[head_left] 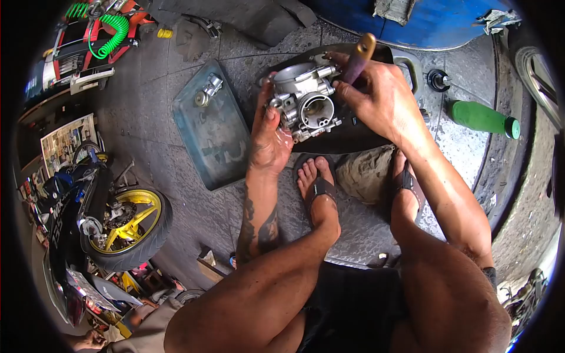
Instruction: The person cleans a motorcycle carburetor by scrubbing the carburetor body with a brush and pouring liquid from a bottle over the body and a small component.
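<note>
My left hand (272, 132) is closed around the side of a silver metal carburetor (306, 94), with its round bore facing up towards me. In my right hand (382, 97) is a paintbrush (360, 59) with a worn wooden handle pointing up and away; its bristles are hidden. The right fingers are close against the carburetor's right side. Beneath both hands lies a black pan (347, 132). To the left, a blue-grey plastic tray (215, 150) holds a small metal part (209, 90) near its far end.
A green bottle (479, 117) lies at the right, near a small black round part (438, 80). A blue drum (435, 26) stands at the back. A crumpled cloth (365, 173) sits between my feet. On the left are a motorcycle (112, 220) and a coiled green hose (115, 35).
</note>
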Action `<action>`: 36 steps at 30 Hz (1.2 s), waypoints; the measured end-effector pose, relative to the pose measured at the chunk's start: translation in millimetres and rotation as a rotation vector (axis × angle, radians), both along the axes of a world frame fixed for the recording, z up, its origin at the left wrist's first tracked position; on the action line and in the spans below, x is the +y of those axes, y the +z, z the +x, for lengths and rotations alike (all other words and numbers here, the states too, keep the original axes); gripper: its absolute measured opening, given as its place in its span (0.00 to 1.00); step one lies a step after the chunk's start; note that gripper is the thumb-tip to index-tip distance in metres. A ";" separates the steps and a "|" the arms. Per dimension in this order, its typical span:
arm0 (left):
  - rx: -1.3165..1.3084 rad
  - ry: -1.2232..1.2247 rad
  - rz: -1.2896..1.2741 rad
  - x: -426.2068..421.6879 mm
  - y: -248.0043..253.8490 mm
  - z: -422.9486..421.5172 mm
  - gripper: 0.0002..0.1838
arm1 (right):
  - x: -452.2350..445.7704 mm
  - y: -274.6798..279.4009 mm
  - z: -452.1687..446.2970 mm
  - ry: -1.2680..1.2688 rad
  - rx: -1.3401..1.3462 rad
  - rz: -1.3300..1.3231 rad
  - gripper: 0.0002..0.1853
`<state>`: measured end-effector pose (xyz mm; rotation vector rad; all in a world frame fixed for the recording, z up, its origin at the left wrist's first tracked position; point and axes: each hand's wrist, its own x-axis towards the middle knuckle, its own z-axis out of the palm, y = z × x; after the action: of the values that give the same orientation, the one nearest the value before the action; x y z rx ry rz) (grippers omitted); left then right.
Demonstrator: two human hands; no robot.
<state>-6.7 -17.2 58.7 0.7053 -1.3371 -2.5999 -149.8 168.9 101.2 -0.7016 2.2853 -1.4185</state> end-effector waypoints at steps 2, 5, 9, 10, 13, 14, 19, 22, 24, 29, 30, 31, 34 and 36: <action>0.003 -0.104 0.105 -9.7 -1.8 5.8 0.36 | -2.4 -4.2 -0.4 0.052 0.026 0.031 0.17; -0.107 -0.099 0.042 -9.9 -1.0 7.9 0.36 | -6.2 -18.2 0.3 0.112 0.133 0.068 0.22; -0.132 -0.115 0.124 -3.1 -5.4 2.4 0.37 | -7.3 -37.0 3.7 -0.174 0.021 -0.125 0.16; -0.095 -0.045 0.217 0.4 -6.5 0.9 0.38 | -3.9 -49.6 4.4 -0.160 0.094 -0.099 0.13; -0.016 -0.044 0.272 -7.5 -9.7 -0.1 0.43 | 7.3 -82.3 18.5 0.042 0.221 0.095 0.05; 0.046 -0.040 0.317 -11.5 -15.3 2.5 0.46 | 10.4 -85.6 23.1 0.138 0.232 0.005 0.04; 0.031 0.023 0.176 -20.0 -11.8 1.7 0.46 | 15.9 -18.4 11.5 0.086 0.083 -0.150 0.10; -0.018 0.090 0.024 -20.8 1.5 -9.6 0.29 | 23.9 19.1 5.6 0.208 0.087 -0.332 0.10; -0.068 0.144 -0.084 -11.3 12.0 -18.8 0.25 | 20.8 23.4 7.8 0.359 0.237 -0.413 0.13; -0.068 0.235 -0.156 -5.7 6.9 -15.5 0.24 | 4.0 13.1 10.9 0.329 0.100 -0.372 0.15; -0.060 0.225 -0.138 -10.9 5.0 -13.8 0.23 | 6.2 7.6 7.8 0.332 0.166 -0.308 0.12; -0.055 0.224 -0.144 -14.2 2.3 -12.2 0.23 | 8.7 3.5 6.2 0.326 0.192 -0.298 0.12; -0.108 0.257 -0.212 -14.2 -1.8 -13.3 0.23 | 3.0 19.9 9.4 0.370 0.127 -0.436 0.12; -0.110 0.252 -0.203 -10.6 -1.3 -15.7 0.23 | -0.8 8.3 9.2 0.412 0.087 -0.433 0.11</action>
<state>-22.3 -27.8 57.4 0.9264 -1.4138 -2.2237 -140.5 168.1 109.5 -1.2988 1.7529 -1.7030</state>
